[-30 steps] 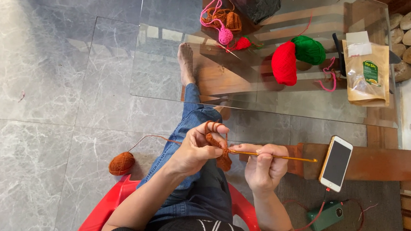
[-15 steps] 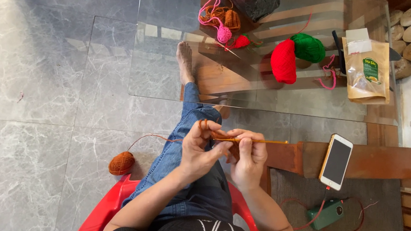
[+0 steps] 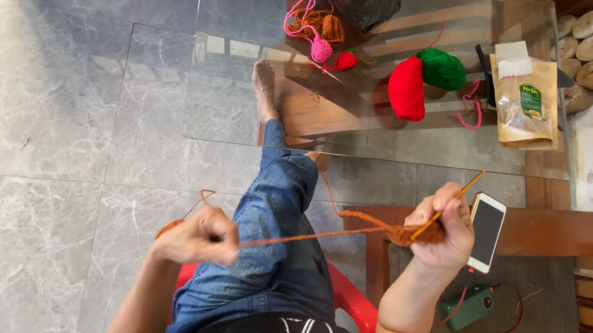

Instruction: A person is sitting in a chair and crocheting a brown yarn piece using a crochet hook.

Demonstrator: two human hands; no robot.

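Nearest, we note the left hand closed on a strand of orange yarn, drawn out taut across the lap in blue jeans. The right hand grips a small orange crocheted piece together with a slim orange hook that points up and away. The two hands are well apart, the strand stretched between them. The orange yarn ball lies on the floor, mostly hidden behind the left hand.

Judgement: the piece is small, so the work looks early, much yarn left.

Beside the right hand, a white phone lies on a wooden bench. Farther out, on the glass table, we see a red yarn ball touching a green one, a brown pouch, and pink and orange crocheted bits.
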